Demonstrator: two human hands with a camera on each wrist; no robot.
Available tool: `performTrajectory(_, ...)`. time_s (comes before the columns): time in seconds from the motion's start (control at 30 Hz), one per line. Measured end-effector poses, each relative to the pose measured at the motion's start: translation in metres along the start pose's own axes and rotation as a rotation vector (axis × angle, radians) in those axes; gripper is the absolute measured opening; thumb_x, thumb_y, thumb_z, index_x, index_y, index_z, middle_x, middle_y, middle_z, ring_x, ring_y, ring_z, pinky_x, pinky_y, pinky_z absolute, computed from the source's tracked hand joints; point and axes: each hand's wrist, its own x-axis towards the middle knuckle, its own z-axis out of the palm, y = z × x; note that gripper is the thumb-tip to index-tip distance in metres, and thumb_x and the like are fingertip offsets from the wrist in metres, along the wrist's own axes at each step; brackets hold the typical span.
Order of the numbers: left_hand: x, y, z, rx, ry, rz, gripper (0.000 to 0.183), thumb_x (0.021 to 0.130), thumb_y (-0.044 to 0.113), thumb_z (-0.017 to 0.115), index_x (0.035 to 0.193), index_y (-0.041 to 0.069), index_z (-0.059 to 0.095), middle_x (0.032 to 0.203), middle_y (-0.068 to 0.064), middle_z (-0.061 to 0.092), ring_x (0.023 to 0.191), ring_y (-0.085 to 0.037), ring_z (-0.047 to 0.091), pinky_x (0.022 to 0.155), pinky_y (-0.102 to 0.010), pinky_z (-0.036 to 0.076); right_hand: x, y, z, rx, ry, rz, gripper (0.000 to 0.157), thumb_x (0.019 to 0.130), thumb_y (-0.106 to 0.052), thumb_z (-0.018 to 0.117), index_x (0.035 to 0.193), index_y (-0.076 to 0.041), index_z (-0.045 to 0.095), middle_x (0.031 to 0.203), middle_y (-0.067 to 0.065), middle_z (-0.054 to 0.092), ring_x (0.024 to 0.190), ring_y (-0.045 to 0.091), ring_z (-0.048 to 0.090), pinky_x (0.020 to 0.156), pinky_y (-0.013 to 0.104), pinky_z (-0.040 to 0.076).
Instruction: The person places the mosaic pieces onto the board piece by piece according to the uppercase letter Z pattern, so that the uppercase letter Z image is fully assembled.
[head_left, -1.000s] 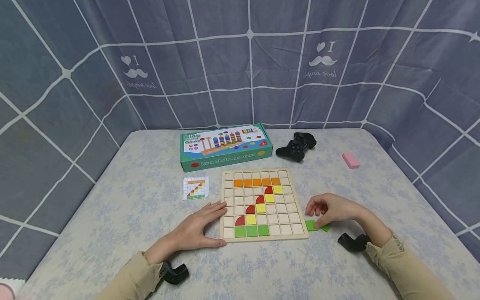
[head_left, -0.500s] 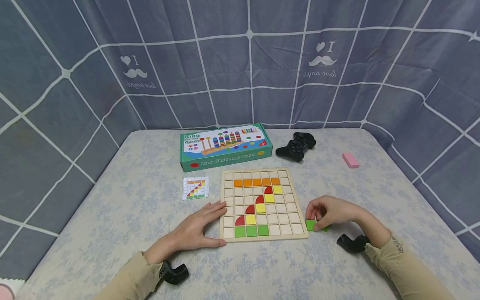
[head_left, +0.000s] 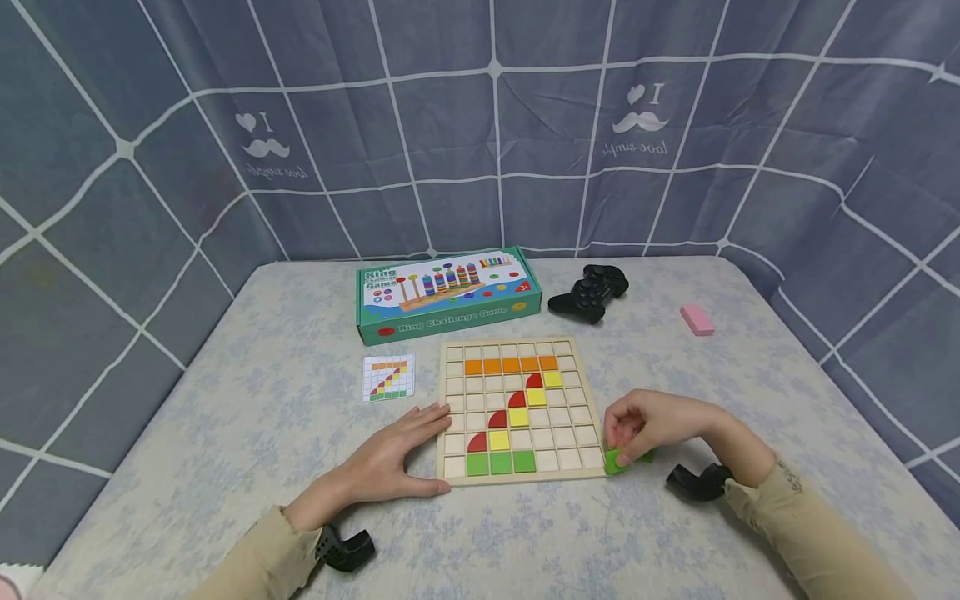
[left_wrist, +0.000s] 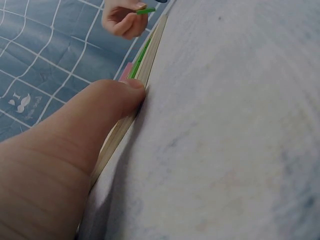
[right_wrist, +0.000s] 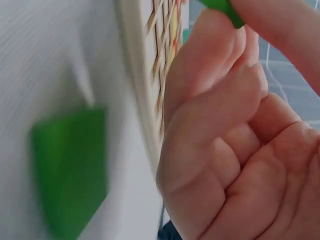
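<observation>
My right hand point(head_left: 660, 421) pinches a green square tile point(head_left: 615, 463) between thumb and finger, at the lower right corner of the wooden grid board point(head_left: 547, 460). In the left wrist view that tile point(left_wrist: 146, 10) shows raised edge-on in the fingers. Another green tile point(right_wrist: 70, 170) lies on the table below the right hand. My left hand point(head_left: 390, 458) lies flat on the table, its spread fingertips and thumb at the board's left edge. Set in the board are a row of orange tiles point(head_left: 511, 365), a diagonal of red quarter-rounds point(head_left: 497, 419) beside yellow squares point(head_left: 518, 417), and three green tiles point(head_left: 500, 462) along the bottom.
A small pattern card point(head_left: 388, 378) lies left of the board. Behind it stand a green game box point(head_left: 450, 293) and a black game controller point(head_left: 590, 293). A pink block point(head_left: 697, 320) sits at the right. Grid-patterned curtains point(head_left: 450, 125) surround the table.
My right hand has picked up a green tile from beside the board and moved it slightly left, to the board's corner. The left hand stays in place. The head view has shifted slightly.
</observation>
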Motion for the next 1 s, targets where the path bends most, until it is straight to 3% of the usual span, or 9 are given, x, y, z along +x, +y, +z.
performTrajectory(0.27,-0.001,-0.001,0.001,-0.001,0.011,0.008,0.086,0.076,0.056,0.07,0.14,0.004,0.045,0.149,-0.006,0.035,0.138,-0.021,0.028,0.113,-0.035,0.019,0.033,-0.018,0.017,-0.041,0.11,0.055,0.01,0.082,-0.012,0.072,0.087,-0.005,0.066,0.07,0.004,0.065,0.06,0.013,0.056,0.055,0.02,0.045)
performTrajectory(0.53,0.0,-0.001,0.0,0.001,0.009,0.001,0.086,0.076,0.057,0.069,0.14,0.004,0.045,0.149,-0.005,0.035,0.138,-0.021,0.028,0.113,-0.036,0.02,0.056,-0.026,0.033,-0.142,0.179,0.112,0.004,0.082,-0.011,0.071,0.084,-0.009,0.067,0.07,-0.003,0.063,0.062,0.012,0.056,0.06,0.023,0.047)
performTrajectory(0.7,0.0,-0.001,0.0,-0.007,-0.012,-0.015,0.087,0.076,0.059,0.068,0.141,0.006,0.043,0.15,-0.003,0.034,0.139,-0.018,0.026,0.113,-0.036,0.019,0.062,-0.029,0.04,-0.225,0.202,0.125,0.006,0.082,-0.013,0.073,0.079,-0.013,0.067,0.067,-0.007,0.061,0.06,0.009,0.055,0.058,0.023,0.047)
performTrajectory(0.9,-0.001,-0.002,0.0,-0.003,-0.014,-0.016,0.088,0.077,0.06,0.067,0.141,0.006,0.043,0.15,-0.003,0.033,0.139,-0.018,0.026,0.113,-0.036,0.019,0.059,-0.033,0.043,-0.351,0.332,0.182,0.015,0.074,-0.016,0.079,0.075,-0.018,0.064,0.066,-0.009,0.057,0.061,0.009,0.054,0.058,0.026,0.046)
performTrajectory(1.0,-0.001,-0.002,0.0,0.0,-0.013,-0.019,0.088,0.077,0.06,0.067,0.141,0.006,0.043,0.15,-0.002,0.033,0.139,-0.018,0.026,0.113,-0.036,0.019,0.051,-0.032,0.039,-0.362,0.368,0.196,0.018,0.072,-0.016,0.08,0.077,-0.017,0.063,0.067,-0.008,0.056,0.063,0.01,0.053,0.058,0.027,0.045)
